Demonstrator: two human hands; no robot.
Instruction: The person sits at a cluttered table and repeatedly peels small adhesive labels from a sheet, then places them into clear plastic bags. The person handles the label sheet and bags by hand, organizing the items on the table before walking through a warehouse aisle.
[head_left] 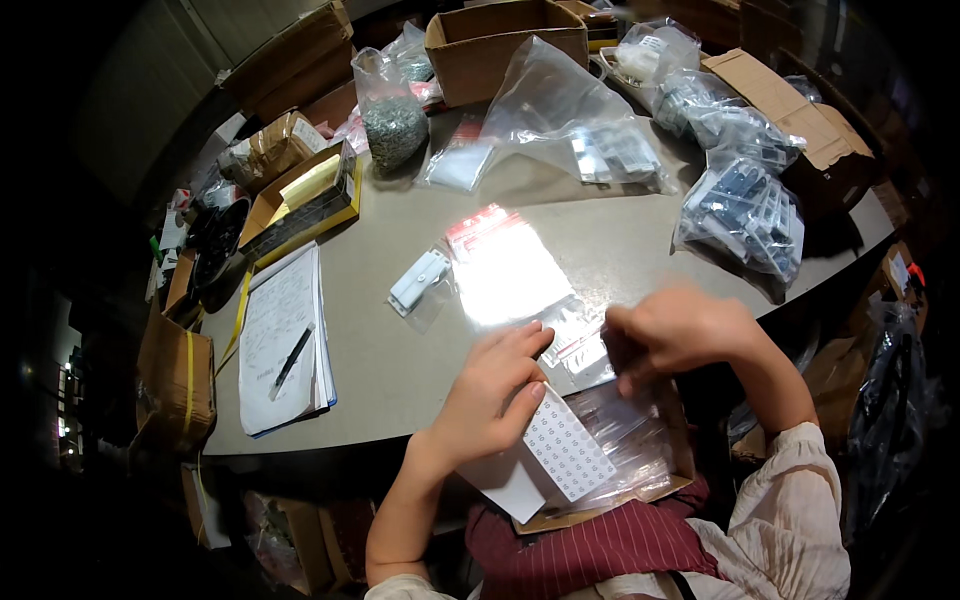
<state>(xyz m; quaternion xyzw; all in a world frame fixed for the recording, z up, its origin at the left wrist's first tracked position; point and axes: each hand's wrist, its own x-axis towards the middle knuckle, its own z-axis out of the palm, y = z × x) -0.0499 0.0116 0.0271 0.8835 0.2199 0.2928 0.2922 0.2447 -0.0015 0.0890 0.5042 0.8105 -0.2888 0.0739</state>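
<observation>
My left hand lies by the table's near edge, its thumb over the corner of a white sheet of small round stickers. Its fingertips reach the edge of a clear zip bag. Over the other side of that bag is my right hand, fingers curled together and blurred; anything between them is hidden. Below, a cardboard box at my lap holds clear plastic bags. Beyond the hands lies a stack of bags with red strips, bright with glare. A pale plastic device in a clear bag lies to its left.
At left, a notebook carries a black pen. An open box stands behind it. Further back is a bag of small metal parts. Filled clear bags and a cardboard box crowd the right side.
</observation>
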